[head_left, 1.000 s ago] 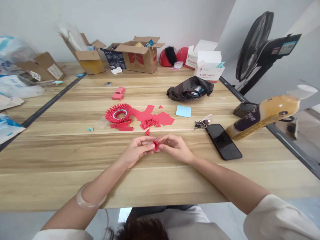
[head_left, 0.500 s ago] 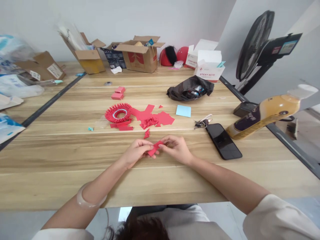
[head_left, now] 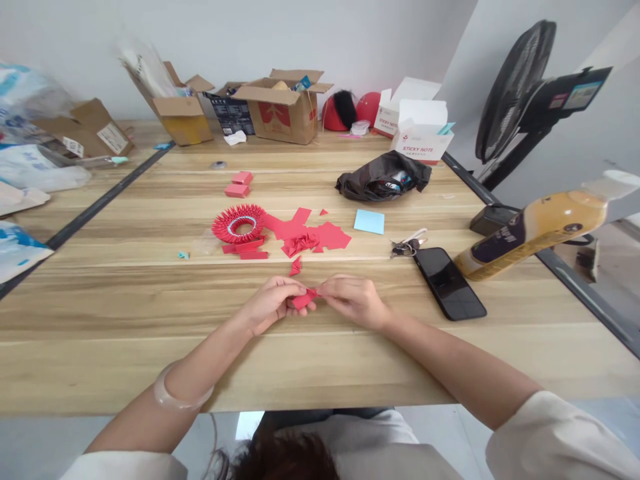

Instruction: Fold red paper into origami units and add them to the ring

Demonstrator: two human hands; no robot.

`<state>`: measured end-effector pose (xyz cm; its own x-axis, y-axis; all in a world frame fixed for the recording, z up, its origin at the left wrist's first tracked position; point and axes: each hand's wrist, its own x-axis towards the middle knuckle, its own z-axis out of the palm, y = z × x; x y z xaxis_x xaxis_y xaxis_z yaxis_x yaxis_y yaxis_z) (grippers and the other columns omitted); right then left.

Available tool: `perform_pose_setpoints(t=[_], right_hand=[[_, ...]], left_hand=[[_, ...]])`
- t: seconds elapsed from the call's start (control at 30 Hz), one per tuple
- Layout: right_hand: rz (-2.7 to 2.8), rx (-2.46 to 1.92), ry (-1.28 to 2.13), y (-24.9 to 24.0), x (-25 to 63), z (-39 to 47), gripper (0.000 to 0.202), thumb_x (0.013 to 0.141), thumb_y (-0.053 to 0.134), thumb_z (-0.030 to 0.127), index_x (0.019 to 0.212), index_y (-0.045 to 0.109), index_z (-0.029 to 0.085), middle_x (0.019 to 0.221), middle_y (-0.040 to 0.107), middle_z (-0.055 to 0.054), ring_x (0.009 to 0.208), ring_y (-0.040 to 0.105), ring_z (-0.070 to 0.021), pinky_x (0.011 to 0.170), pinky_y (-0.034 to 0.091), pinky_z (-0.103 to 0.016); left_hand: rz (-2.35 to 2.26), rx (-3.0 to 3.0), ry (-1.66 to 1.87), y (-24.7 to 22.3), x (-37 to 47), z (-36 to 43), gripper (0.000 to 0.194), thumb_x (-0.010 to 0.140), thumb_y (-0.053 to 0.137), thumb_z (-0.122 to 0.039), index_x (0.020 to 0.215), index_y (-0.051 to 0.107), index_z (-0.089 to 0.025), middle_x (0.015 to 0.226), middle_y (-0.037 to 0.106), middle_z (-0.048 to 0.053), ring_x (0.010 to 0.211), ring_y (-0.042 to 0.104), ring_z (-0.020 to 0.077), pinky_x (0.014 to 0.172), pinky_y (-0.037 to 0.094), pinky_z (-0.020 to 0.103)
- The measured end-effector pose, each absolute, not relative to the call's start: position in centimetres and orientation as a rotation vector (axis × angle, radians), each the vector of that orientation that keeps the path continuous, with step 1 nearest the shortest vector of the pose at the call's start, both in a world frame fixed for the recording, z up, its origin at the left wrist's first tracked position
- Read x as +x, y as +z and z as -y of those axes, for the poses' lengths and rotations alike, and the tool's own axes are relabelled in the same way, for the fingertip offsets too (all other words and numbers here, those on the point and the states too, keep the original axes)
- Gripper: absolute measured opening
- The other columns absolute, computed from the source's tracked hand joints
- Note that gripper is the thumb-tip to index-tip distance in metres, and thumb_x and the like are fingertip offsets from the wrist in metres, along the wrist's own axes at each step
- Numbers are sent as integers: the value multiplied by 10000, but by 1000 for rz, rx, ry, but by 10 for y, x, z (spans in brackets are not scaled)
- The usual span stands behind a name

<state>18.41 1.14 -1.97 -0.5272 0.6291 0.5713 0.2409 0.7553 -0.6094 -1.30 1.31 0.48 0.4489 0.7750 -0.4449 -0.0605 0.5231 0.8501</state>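
- Centre of the dial: a small, creased red paper strip, held over the wood-grain tabletop.
- 9 o'clock: your left hand pinches it, thumb above, fingers beneath.
- 3 o'clock: your right hand pinches its other end between bunched fingertips.
- 12 o'clock: a pointed folded piece, then flat and crumpled red scraps.
- Toward 11 o'clock: a spiky, round red ring, banded pale blue inside.
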Motion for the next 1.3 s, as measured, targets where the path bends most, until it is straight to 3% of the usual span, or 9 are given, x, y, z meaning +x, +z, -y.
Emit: perform_pose_setpoints(t=[0.27, 0.5, 0.83, 1.07, 1.17, 1.3], right_hand=[[2274, -474, 393, -20, 188, -15, 227, 879, 433, 160, 1047, 587, 169, 958, 654, -101, 911, 605, -172, 786, 526, -326], [2387, -441, 237, -17, 188, -17, 237, 892, 395, 143, 1026, 590, 157, 951, 646, -106, 919, 590, -182, 785, 523, -328], [2401, -458, 271, -18, 188, -17, 233, 886, 398, 143, 1017, 588, 173, 955, 641, -104, 917, 591, -182, 791, 515, -329], [2199, -645, 683, -13, 186, -11, 238, 836, 464, 156, 1016, 616, 190, 966, 673, -74, 892, 623, -181, 809, 504, -323], [1949, -921, 1007, -12, 182, -9, 216, 842, 490, 256, 967, 644, 170, 891, 697, -68, 791, 648, -181, 721, 519, -311], [1735, -900, 1407, -15, 175, -10, 269, 820, 524, 362, 857, 659, 133, 803, 700, -70, 736, 646, -168, 674, 510, -290]], left_hand=[[-986, 895, 595, 9, -12, -12, 152, 708, 644, -228, 641, 674, -96, 633, 685, 80, 478, 549, 84, 497, 417, 199], [-993, 955, 589, 11, -10, -11, 141, 711, 644, -207, 621, 671, -103, 629, 674, 69, 510, 545, 90, 506, 425, 200], [-1015, 1032, 584, 10, -11, -11, 164, 711, 630, -234, 604, 669, -115, 619, 671, 65, 509, 543, 98, 504, 422, 205], [-1089, 1281, 649, 7, -10, -10, 185, 743, 592, -258, 648, 675, -123, 586, 656, 46, 479, 534, 96, 503, 413, 206], [-1122, 1429, 668, 8, -8, -8, 212, 764, 568, -279, 665, 672, -122, 596, 658, 49, 497, 561, 111, 514, 416, 210], [-1137, 1545, 692, 8, -7, -4, 244, 781, 550, -312, 694, 671, -119, 592, 657, 51, 531, 575, 127, 537, 422, 212]])
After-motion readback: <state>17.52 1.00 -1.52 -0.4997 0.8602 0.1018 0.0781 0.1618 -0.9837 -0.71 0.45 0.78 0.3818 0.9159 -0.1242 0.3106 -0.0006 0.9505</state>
